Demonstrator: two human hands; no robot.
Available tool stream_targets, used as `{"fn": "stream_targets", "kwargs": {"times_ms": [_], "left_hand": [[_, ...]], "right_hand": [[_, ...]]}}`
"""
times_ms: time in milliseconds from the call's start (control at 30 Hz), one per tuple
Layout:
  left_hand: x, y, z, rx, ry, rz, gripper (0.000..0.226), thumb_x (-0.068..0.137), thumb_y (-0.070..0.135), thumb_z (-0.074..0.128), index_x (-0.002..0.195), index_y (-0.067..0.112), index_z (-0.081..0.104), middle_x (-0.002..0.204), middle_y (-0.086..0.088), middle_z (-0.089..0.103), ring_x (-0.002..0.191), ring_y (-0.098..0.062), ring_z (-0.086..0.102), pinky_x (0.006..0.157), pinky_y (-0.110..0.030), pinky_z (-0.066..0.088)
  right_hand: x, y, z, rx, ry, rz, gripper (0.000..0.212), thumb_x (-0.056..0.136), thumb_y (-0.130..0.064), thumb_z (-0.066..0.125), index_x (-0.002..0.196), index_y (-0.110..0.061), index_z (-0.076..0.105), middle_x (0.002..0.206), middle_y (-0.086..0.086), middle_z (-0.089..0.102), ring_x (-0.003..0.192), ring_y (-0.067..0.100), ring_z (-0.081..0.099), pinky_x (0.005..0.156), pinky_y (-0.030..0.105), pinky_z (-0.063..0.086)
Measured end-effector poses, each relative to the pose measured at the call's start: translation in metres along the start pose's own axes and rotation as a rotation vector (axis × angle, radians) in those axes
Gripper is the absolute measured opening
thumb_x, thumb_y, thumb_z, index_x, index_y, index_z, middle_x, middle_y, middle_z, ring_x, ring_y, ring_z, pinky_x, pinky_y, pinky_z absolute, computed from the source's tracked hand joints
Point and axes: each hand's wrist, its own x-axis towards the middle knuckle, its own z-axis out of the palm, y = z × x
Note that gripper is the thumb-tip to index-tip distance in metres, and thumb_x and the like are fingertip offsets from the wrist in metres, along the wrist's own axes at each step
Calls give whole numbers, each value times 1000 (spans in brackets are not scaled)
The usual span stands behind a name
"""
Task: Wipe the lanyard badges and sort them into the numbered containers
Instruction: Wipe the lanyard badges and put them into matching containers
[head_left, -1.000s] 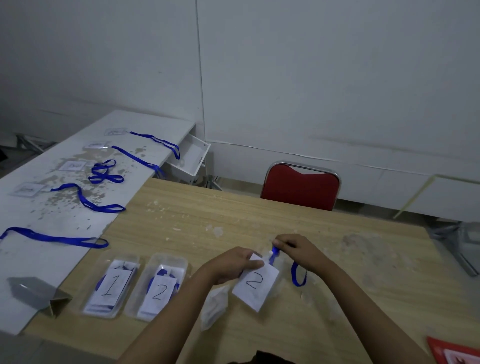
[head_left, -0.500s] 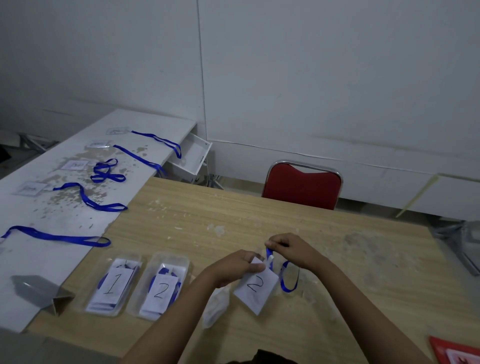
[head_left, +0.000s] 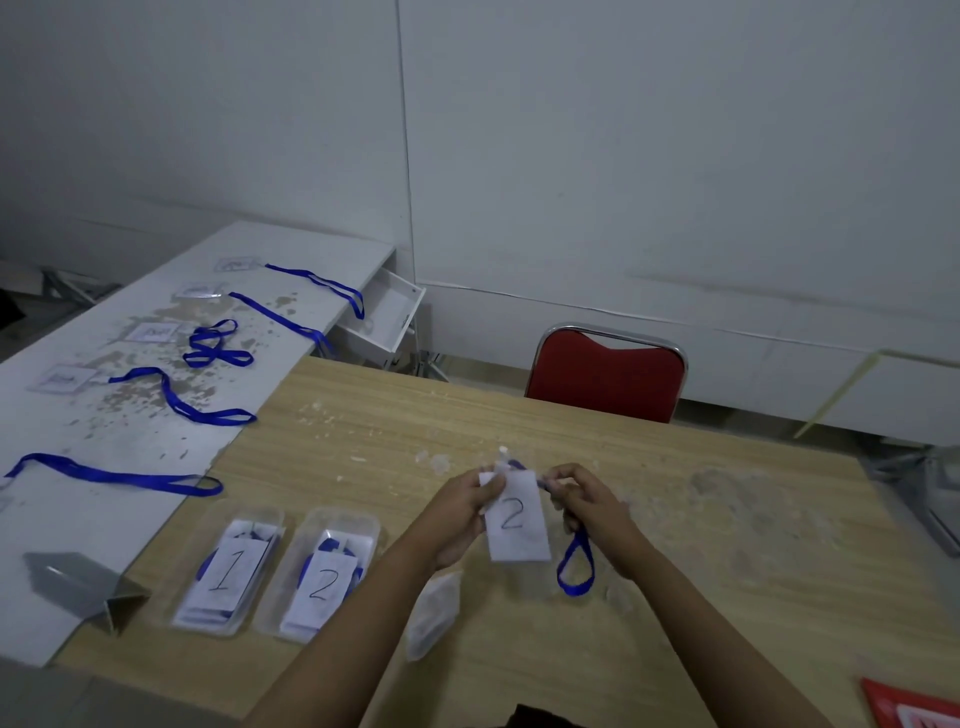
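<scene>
My left hand (head_left: 460, 514) grips the left edge of a white badge marked 2 (head_left: 517, 519), held upright over the wooden table (head_left: 701, 545). My right hand (head_left: 584, 501) pinches the badge's blue lanyard (head_left: 575, 566) near the top; its loop hangs down to the right. A white wipe (head_left: 431, 610) lies on the table under my left forearm. Two clear containers stand at the near left: container 1 (head_left: 228, 569) and container 2 (head_left: 324, 577), each with badges inside.
Several more badges with blue lanyards (head_left: 182, 400) lie spread on the stained white table (head_left: 93, 514) at the left. A grey folded piece (head_left: 85, 590) sits on its near end. A red chair (head_left: 605, 374) stands behind the wooden table. A red object (head_left: 914, 709) shows at bottom right.
The badge has turned from tilted to upright between my hands and risen slightly. The lanyard's loop now hangs lower on the right.
</scene>
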Motion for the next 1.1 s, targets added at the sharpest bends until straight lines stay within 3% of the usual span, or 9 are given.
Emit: {"fn": "stream_targets", "kwargs": {"times_ms": [133,233,433,533,733,867,1000,1100], "left_hand": [[7,10,-7,-242,121,107,34,101,18,41,123,-4,57,113,-18,67,100,-27,65,84,-35,56],[12,15,-10,-310,245,134,35,102,18,42,127,-4,52,121,-23,61,103,-30,61,85,-40,54],[15,17,-14,-245,361,135,32,101,17,46,124,-3,56,101,-12,68,87,-23,66,73,-36,53],[10,18,-16,-167,248,13,29,101,16,47,121,-3,57,82,-7,71,70,-16,68,62,-29,55],[-3,8,-25,167,-116,-340,22,98,12,53,113,-2,61,99,-12,69,85,-21,67,73,-30,57],[-7,-5,-22,215,-236,-411,21,98,14,53,113,1,61,103,-12,69,90,-23,68,78,-32,57],[-10,-14,-14,207,-273,-410,13,96,11,55,104,3,62,96,-9,69,85,-19,68,78,-30,56],[-12,-17,-8,248,-248,-391,9,96,11,56,97,5,64,91,-8,69,82,-18,67,76,-29,55]], "right_hand": [[-16,24,22,304,48,69,10,97,-18,56,99,-12,63,87,6,63,53,11,41,56,28,42],[-27,35,39,482,37,147,24,92,-16,59,113,-11,70,95,8,68,51,9,35,55,24,37],[-41,47,45,554,-188,354,38,87,-17,60,124,-5,64,103,9,72,51,7,30,49,19,30],[-37,48,30,374,-305,401,32,92,-11,58,122,-5,67,92,5,71,50,6,25,48,17,25],[-15,20,-12,-193,-445,251,28,98,-11,54,106,-25,77,72,-11,70,47,6,30,47,18,30],[-2,2,-24,-211,-453,220,22,98,-17,56,103,-24,76,88,1,74,49,7,35,47,18,33],[8,-8,-27,-197,-474,223,22,100,-17,53,107,-21,74,74,12,50,53,9,30,49,19,30],[12,-9,-29,-159,-479,227,22,101,-15,51,112,-14,70,66,7,40,52,10,27,50,22,27]]}}
